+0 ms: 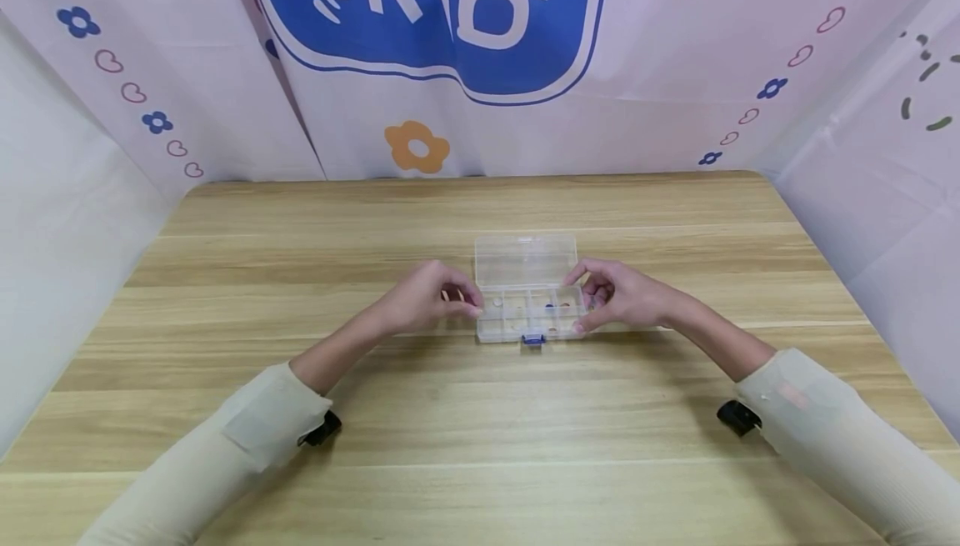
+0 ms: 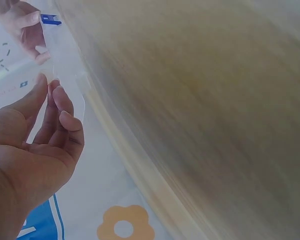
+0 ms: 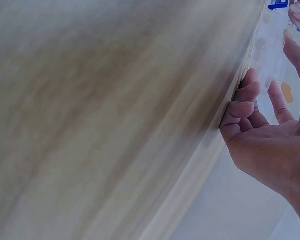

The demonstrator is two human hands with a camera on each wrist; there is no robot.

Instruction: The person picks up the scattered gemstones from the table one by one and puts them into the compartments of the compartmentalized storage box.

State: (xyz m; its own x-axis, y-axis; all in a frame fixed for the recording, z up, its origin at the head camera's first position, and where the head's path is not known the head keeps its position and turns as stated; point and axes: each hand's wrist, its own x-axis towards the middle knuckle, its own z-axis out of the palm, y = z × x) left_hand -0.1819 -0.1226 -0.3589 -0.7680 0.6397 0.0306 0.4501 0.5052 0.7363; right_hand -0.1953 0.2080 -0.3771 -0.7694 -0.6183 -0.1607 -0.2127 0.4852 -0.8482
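Observation:
A clear plastic compartment box [image 1: 529, 313] lies on the table, its lid [image 1: 525, 261] swung back and its blue latch [image 1: 533, 339] at the front. Small items, some of them dark, sit in several compartments. At the box's left end, my left hand [image 1: 431, 300] pinches the edge between thumb and fingertips. My right hand [image 1: 626, 296] grips the other end, thumb at the front corner and index finger near the hinge side. In the right wrist view, the remaining fingers [image 3: 240, 107] are curled beside the box, low against the tabletop.
The wood-grain table [image 1: 480, 421] reaches back to a white printed curtain [image 1: 637, 137]. White cloth also hangs along both sides. Black wrist devices [image 1: 738, 418] protrude below the pale sleeves [image 1: 817, 413].

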